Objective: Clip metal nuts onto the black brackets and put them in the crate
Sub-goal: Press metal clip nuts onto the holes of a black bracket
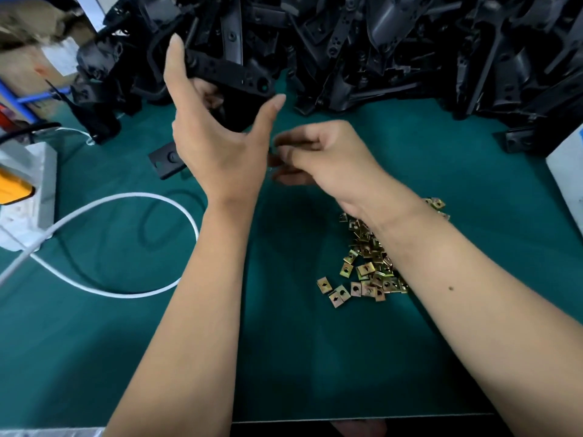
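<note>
My left hand (pixel 217 137) is raised over the green mat and grips a black bracket (pixel 235 85), fingers and thumb curled round it. Just to its right, my right hand (pixel 318 152) is curled with its fingertips pinched together near the bracket's lower edge; a small metal nut seems to sit between them, mostly hidden. A pile of brass-coloured metal nuts (pixel 366 269) lies on the mat, partly under my right forearm. A big heap of black brackets (pixel 378 48) fills the back of the table. No crate is in view.
A single small black plate (pixel 165 159) lies on the mat left of my left hand. A white cable (pixel 126 244) loops across the left side from a white power strip (pixel 28 190). Cardboard boxes (pixel 34 61) stand at the far left, a white box (pixel 568 171) at the right edge.
</note>
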Action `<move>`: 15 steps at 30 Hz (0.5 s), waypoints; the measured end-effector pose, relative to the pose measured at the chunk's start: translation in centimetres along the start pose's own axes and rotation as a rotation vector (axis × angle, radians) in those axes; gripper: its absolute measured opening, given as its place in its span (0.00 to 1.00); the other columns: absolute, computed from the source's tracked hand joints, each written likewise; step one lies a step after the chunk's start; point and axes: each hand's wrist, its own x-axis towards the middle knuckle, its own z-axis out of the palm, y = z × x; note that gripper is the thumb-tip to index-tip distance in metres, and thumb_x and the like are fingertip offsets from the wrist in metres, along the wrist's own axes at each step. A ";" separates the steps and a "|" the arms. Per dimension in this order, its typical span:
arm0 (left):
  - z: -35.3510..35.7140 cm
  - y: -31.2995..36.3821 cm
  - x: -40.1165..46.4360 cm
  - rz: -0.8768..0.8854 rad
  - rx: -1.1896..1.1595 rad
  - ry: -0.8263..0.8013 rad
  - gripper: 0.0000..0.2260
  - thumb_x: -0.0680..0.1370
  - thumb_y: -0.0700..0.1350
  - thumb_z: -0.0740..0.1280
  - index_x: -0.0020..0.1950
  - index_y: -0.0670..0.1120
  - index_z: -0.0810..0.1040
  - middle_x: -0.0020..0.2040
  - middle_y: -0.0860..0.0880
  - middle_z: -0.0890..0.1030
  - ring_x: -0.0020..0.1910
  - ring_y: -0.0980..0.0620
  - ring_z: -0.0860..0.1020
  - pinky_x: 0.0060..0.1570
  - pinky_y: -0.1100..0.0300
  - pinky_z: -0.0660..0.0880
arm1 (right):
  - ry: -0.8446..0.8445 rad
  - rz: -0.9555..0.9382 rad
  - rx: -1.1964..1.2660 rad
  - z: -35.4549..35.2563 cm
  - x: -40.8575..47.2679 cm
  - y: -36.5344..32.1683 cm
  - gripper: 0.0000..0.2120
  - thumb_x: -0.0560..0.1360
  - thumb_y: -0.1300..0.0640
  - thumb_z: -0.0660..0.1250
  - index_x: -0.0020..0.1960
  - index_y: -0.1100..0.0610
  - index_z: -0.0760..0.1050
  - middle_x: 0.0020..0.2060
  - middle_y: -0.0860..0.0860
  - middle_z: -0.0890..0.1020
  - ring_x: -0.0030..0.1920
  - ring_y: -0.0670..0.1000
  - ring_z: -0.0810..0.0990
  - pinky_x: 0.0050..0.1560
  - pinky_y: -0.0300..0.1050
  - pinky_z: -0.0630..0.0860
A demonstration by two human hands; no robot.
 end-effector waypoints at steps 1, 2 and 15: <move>0.0 0.2 0.0 0.030 -0.023 0.001 0.46 0.69 0.56 0.82 0.76 0.34 0.66 0.55 0.77 0.74 0.44 0.62 0.73 0.53 0.56 0.78 | -0.019 0.011 0.025 -0.2 0.1 -0.2 0.12 0.80 0.70 0.67 0.64 0.66 0.77 0.44 0.61 0.87 0.40 0.56 0.87 0.43 0.45 0.85; 0.0 0.3 0.0 0.044 -0.044 -0.004 0.46 0.69 0.55 0.82 0.76 0.33 0.65 0.58 0.76 0.74 0.46 0.60 0.74 0.53 0.54 0.78 | -0.017 0.006 -0.010 -0.7 0.1 -0.4 0.12 0.81 0.69 0.66 0.64 0.65 0.77 0.45 0.61 0.87 0.41 0.57 0.87 0.44 0.47 0.85; 2.2 0.0 -2.9 -0.039 0.134 -0.541 0.48 0.66 0.65 0.79 0.80 0.50 0.63 0.53 0.54 0.80 0.54 0.53 0.79 0.58 0.54 0.76 | -0.334 -0.054 -1.098 -6.8 -2.4 -0.9 0.09 0.68 0.52 0.83 0.39 0.48 0.83 0.32 0.38 0.83 0.31 0.37 0.80 0.32 0.28 0.71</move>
